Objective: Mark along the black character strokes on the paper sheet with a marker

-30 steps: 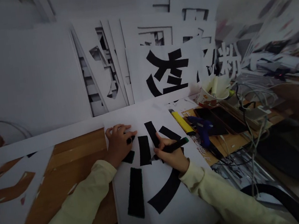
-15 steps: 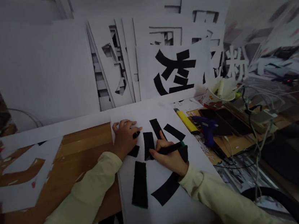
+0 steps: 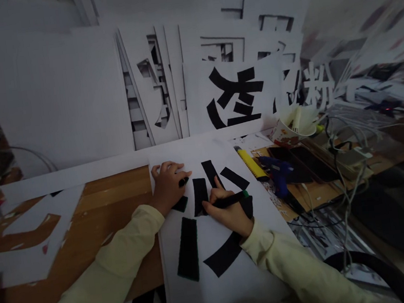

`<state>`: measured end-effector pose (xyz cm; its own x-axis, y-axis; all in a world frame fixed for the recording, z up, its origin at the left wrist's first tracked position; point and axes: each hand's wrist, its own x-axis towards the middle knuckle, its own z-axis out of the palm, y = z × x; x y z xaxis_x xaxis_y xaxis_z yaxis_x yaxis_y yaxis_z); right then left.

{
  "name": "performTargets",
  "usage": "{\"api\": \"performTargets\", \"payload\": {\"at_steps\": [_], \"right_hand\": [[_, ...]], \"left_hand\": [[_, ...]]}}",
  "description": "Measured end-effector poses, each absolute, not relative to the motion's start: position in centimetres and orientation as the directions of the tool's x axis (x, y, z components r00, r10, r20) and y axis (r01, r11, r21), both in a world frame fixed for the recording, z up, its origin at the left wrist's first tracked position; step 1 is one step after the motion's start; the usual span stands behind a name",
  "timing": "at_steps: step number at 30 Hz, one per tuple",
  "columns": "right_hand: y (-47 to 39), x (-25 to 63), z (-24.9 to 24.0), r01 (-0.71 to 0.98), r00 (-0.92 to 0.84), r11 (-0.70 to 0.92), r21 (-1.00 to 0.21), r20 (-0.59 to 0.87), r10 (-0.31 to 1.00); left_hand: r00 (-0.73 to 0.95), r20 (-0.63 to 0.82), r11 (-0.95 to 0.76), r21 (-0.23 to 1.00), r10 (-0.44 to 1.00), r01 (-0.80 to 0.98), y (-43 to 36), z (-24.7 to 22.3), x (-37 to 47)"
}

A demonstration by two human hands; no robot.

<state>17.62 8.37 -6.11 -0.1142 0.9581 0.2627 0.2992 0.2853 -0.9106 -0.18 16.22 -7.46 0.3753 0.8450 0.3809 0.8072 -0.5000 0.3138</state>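
The right hand pinches a green-ended marker between thumb and fingers, the grip closed firmly on its barrel. The writing end points down and left, at the lower right of an upright black stroke in the middle of the white board; the fingers hide the tip, so whether it touches the surface cannot be told.

The left hand rests on the board at its left edge, toward the far left corner. A small dark shape shows by its thumb, but whether the fingers clamp something or merely lie over a black mark cannot be told.

The work at the strokes' edges looks partly done. The long lower-left stroke, near the board's left edge, has a rough green line along its border, so it seems to be outlined. The short stroke just below the left hand shows a green tinge too, though the hand may cover part of it. The upright stroke appears to be the one in hand.

Toward the right edge, no green can be made out on the slanting stroke, the narrow stroke or the curved stroke running under the right hand; these are probably left to do, though the dim light could hide a fine line. No cut gap shows in the board, which lies with its left edge over the wooden tabletop.
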Motion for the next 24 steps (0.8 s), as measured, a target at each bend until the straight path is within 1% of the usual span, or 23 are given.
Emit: {"api": "performTargets", "payload": {"at_steps": [10, 24], "right_hand": [[8.5, 17.8, -5.9, 0.265, -0.089, 0.274, -0.924, 0.26, 0.962], [8.5, 18.8, -6.3, 0.255, -0.068, 0.304, -0.918, 0.296, 0.953]], "left_hand": [[0.379, 0.392, -0.506, 0.298, 0.838, 0.81, 16.4, -7.7, -0.3], [0.374, 0.388, -0.503, 0.319, 0.843, 0.803, 16.3, -7.6, -0.2]]}}
